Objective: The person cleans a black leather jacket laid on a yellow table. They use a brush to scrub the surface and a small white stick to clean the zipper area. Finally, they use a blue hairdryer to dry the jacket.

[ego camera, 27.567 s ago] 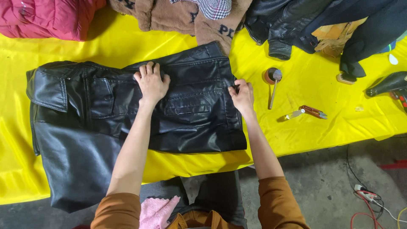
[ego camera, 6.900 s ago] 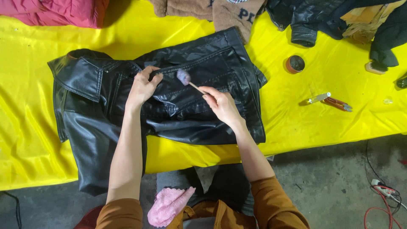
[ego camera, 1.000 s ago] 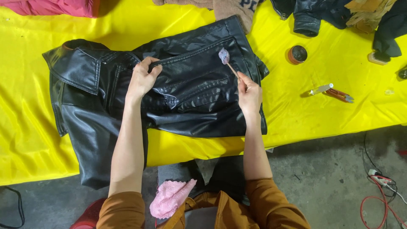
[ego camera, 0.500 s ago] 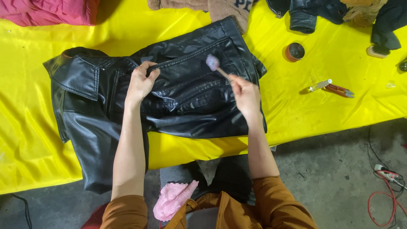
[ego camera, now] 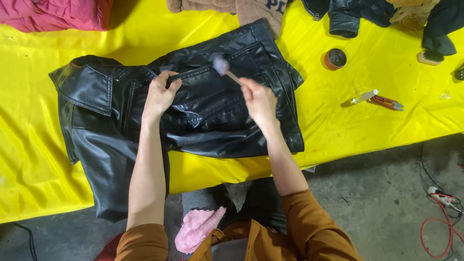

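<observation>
A black leather jacket (ego camera: 208, 116) lies spread on a yellow sheet (ego camera: 338, 130). My left hand (ego camera: 160, 94) presses down on the jacket by its zipper, fingers curled over the leather. My right hand (ego camera: 260, 100) grips the thin handle of a small brush (ego camera: 223, 66), whose blurred greyish head touches the jacket just above the zipper line. One jacket sleeve hangs over the near edge of the sheet.
A round open tin (ego camera: 334, 58) and a small red-handled cutter (ego camera: 379, 99) lie on the sheet to the right. Other garments (ego camera: 348, 14) and a red garment (ego camera: 58, 14) are piled along the far edge. A pink cloth (ego camera: 197, 228) rests on my lap. Cables (ego camera: 442, 212) lie on the concrete floor.
My right hand has swept the brush leftward across the upper jacket, from the right shoulder area toward the zipper. My left hand has stayed pressed on the jacket.
</observation>
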